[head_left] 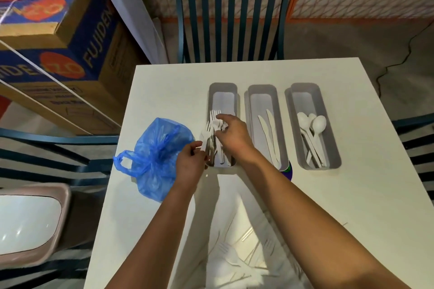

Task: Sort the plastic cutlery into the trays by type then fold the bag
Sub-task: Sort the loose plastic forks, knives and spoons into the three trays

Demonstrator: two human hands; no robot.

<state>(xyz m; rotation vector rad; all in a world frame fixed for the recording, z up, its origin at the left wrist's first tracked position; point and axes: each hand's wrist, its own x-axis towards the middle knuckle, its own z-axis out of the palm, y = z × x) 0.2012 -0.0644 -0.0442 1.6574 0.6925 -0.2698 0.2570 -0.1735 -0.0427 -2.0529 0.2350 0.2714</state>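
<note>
A crumpled blue bag (156, 155) lies at nine o'clock of the left hand (191, 164), whose fingers pinch a white fork (206, 138) over the left tray (223, 98), while the right hand (231, 135), fingers loosely spread, touches forks (217, 122) inside, knives (267, 134) and spoons (313, 129) at three o'clock.

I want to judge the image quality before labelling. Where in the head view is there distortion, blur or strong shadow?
In the head view, the wide lens bends the table edges and the boxes at the left; the near bottom centre between the forearms is washed out and smeared; the left hand and right hand darken part of the fork tray; the spoons are sharp.
</note>
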